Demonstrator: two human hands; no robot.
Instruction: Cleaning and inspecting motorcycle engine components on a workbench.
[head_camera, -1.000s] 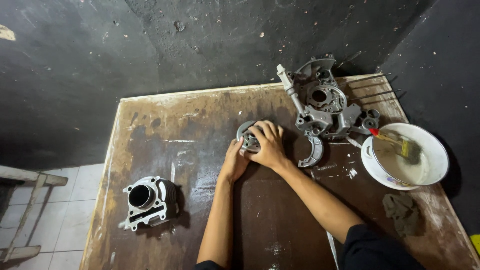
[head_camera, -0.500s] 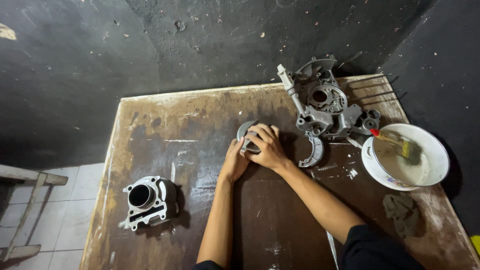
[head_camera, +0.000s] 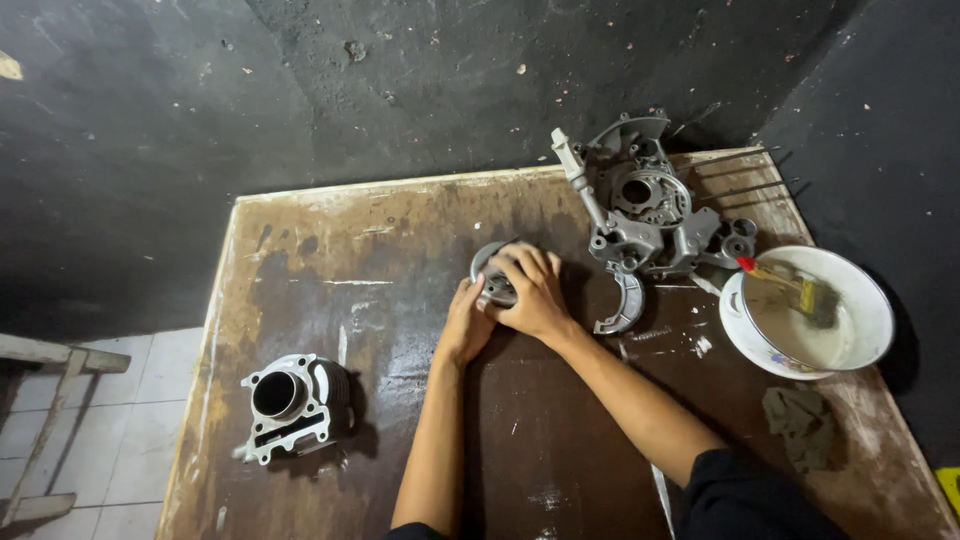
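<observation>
Both hands (head_camera: 510, 295) lie cupped over a round metal part (head_camera: 490, 272) on the table (head_camera: 300, 260)

A worn brown wooden desk (head_camera: 400, 260) is seen from above, its top scuffed and streaked with white patches. Near its left front corner a grey metal cylinder block (head_camera: 290, 402) is stood. At the far right a large grey engine casing (head_camera: 645, 205) is laid — just in front of it, a curved metal piece (head_camera: 624, 300). A white bowl (head_camera: 806, 312) with a brush is set by the right edge, and a dark rag (head_camera: 803, 423) is left nearer the front.
</observation>
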